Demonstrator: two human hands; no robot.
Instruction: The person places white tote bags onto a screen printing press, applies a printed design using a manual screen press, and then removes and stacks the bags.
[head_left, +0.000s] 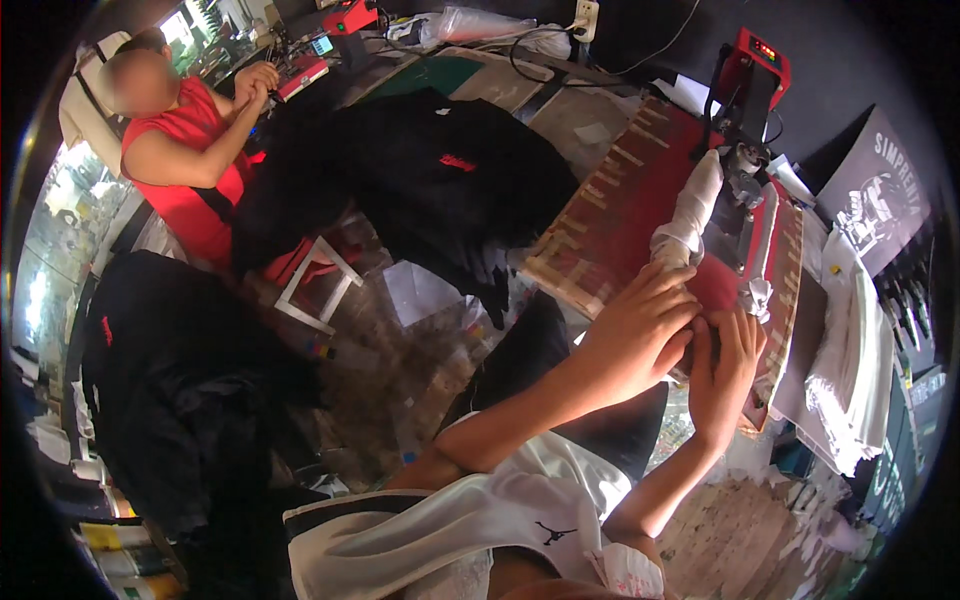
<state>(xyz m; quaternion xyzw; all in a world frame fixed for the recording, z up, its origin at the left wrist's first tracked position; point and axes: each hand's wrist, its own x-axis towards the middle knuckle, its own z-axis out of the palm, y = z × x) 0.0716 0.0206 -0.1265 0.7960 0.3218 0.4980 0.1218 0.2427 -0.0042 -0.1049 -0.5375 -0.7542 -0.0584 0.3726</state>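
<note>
a dark wall (850, 75) borders a stained brown floor (375, 375).

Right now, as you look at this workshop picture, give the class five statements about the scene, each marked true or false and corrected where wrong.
1. The person's left hand is at the near end of the white-wrapped bar. True.
2. The person's right hand is far from the left. False: the two hands are close together.
3. The co-worker wears a blue top. False: the top is red.
4. The large black garment bears a small red mark. True.
5. The white frame is right of the person's hands. False: it is to their left.
</note>
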